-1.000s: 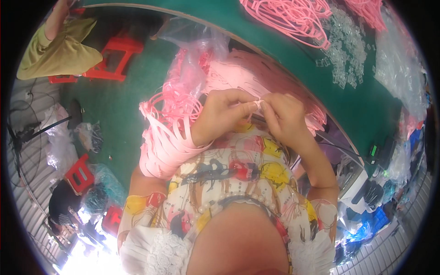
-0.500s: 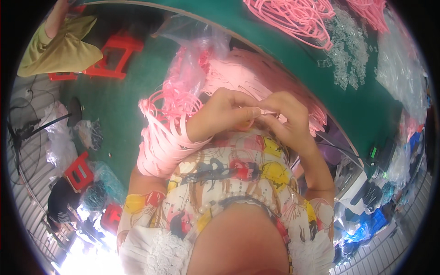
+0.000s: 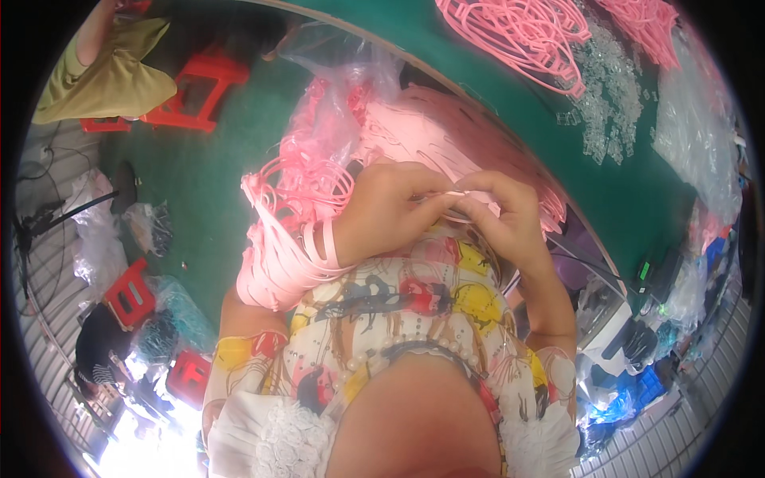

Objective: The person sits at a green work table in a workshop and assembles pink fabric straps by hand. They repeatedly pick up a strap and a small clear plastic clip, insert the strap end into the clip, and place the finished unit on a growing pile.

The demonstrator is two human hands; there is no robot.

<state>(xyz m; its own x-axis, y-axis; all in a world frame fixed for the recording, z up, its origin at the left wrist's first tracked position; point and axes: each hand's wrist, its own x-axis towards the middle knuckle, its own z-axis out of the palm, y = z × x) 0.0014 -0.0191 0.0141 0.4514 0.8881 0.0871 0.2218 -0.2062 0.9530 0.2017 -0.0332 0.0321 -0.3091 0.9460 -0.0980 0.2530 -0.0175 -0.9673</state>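
Note:
My left hand (image 3: 398, 209) and my right hand (image 3: 508, 217) meet in front of my chest, thumbs and forefingers pinched together. Between the fingertips shows a bit of thin pink strap (image 3: 460, 193); its ends are mostly hidden by the fingers. A thick bunch of pale pink strap loops (image 3: 275, 267) hangs around my left forearm and wrist, with several loops trailing beside it. Just beyond my hands lies a big heap of pale pink straps (image 3: 410, 127), next to a clear plastic bag (image 3: 323, 119) with brighter pink straps in it.
On the green table (image 3: 550, 131) lie coiled pink straps (image 3: 518, 32) and a pile of small clear plastic pieces (image 3: 610, 103). Clear plastic sheeting (image 3: 697, 143) is at the right. Red stools (image 3: 195, 92) stand on the floor at left, near a person in an olive garment (image 3: 111, 76).
My left hand has turned slightly and its thumb now reaches toward the right fingertips. The loops on my left wrist have spread and shifted back a little. The view has tilted slightly.

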